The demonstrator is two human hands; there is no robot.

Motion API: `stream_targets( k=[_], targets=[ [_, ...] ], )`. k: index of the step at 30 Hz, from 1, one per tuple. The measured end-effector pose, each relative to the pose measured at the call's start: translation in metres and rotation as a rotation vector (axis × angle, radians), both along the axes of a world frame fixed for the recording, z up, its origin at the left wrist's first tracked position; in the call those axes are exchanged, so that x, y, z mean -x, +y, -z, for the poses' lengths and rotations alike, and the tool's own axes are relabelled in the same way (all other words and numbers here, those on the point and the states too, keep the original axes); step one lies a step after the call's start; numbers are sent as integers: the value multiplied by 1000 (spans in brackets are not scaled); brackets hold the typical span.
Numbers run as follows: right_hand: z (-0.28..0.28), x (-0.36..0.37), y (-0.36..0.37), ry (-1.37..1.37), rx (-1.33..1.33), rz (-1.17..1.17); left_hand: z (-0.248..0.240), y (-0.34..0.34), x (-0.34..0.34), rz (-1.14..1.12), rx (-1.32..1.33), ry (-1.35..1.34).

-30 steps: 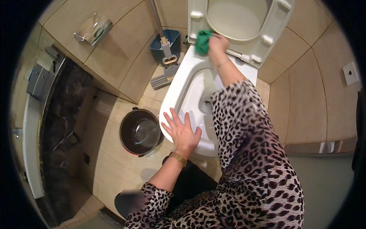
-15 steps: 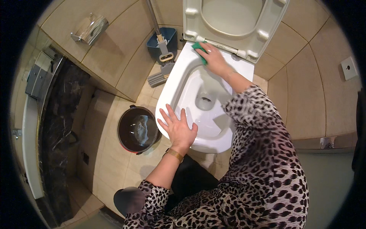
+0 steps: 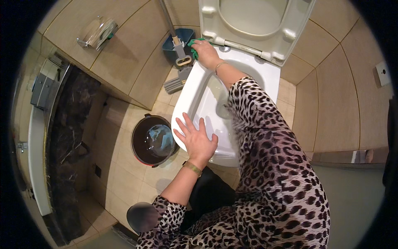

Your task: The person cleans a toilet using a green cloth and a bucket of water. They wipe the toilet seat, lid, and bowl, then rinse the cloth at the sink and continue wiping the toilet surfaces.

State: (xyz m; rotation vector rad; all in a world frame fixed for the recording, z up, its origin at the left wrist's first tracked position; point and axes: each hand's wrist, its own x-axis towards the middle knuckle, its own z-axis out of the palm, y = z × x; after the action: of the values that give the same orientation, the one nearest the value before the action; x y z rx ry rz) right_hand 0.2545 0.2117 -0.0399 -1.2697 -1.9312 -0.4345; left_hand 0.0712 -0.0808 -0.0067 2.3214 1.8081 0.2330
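Observation:
A white toilet bowl (image 3: 188,99) stands in the middle with its seat and lid (image 3: 253,25) raised against the wall. My right hand (image 3: 206,53) is closed on a green cloth (image 3: 193,43) and presses it on the bowl's rim at the back left corner, near the hinge. My left hand (image 3: 195,139) lies flat with fingers spread on the front left rim of the bowl. Leopard-print sleeves cover both arms, and the right sleeve hides part of the bowl.
A round dark waste bin (image 3: 152,141) with a bluish liner stands on the tiled floor left of the bowl. A mop (image 3: 179,54) and blue bucket (image 3: 182,37) stand behind it. A paper holder (image 3: 97,33) hangs on the left wall. A dark counter (image 3: 70,124) runs along the left.
My right hand has slid the green cloth from the hinge area leftward along the back rim to its left corner. My left hand has stayed on the front rim.

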Motion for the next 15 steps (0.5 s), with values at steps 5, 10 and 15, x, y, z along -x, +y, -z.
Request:
stream_targets(
  k=[5, 10, 15],
  targets=[
    [0, -25, -50, -190, 225, -19, 6, -1, 11, -24, -6, -17],
    [-5, -112, -178, -27, 200, 281, 3, -2, 17, -22, -30, -45],
    [4, -107, -179, -110, 269, 197, 2, -3, 12, -16, -27, -32]
  ],
)
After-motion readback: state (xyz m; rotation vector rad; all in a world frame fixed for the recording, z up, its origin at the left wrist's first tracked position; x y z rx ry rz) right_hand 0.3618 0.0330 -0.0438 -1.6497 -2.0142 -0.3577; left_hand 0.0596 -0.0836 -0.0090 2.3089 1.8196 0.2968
